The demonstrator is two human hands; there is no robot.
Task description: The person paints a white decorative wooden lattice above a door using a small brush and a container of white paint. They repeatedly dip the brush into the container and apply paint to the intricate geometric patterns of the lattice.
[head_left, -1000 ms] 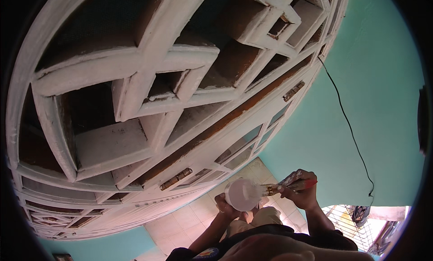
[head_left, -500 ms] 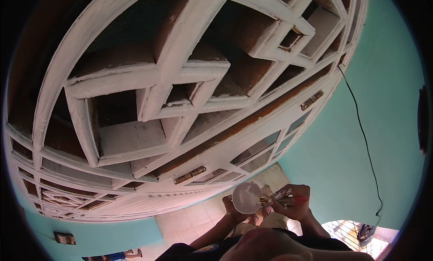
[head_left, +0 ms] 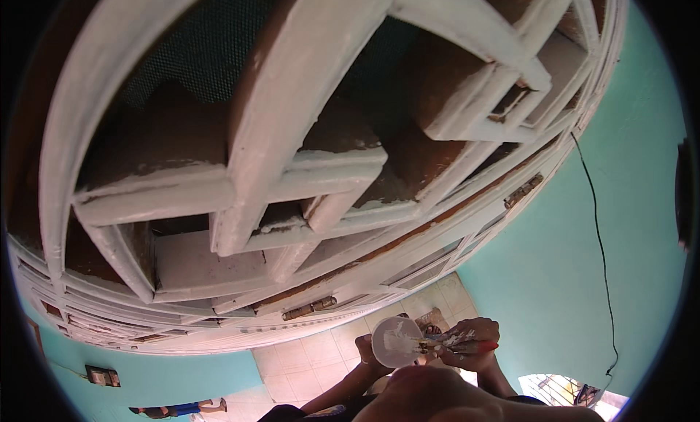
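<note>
My left hand (head_left: 367,353) is closed round the side of a small white tub (head_left: 394,330), held low in front of my body. White paint coats its inside. From the right, a paintbrush (head_left: 432,345) reaches over the tub's rim, its bristle end at or inside the opening. My right hand (head_left: 477,349), smeared with white paint, is closed on the brush; a red handle end shows beside the fingers. Above both hands stands a large wooden lattice (head_left: 313,79), its front edges painted white and many inner faces still brown.
Below the lattice are white panels with brown metal hinges (head_left: 309,307). A turquoise wall (head_left: 539,276) rises at the right, with a dangling black cable (head_left: 599,243). Pale tiles (head_left: 321,353) cover the floor. Another person's legs (head_left: 193,407) show at the lower left, near a wall box (head_left: 102,376).
The lattice looks larger and closer, and its lower bars sit lower in the view. Both hands keep the tub and brush together in nearly the same place.
</note>
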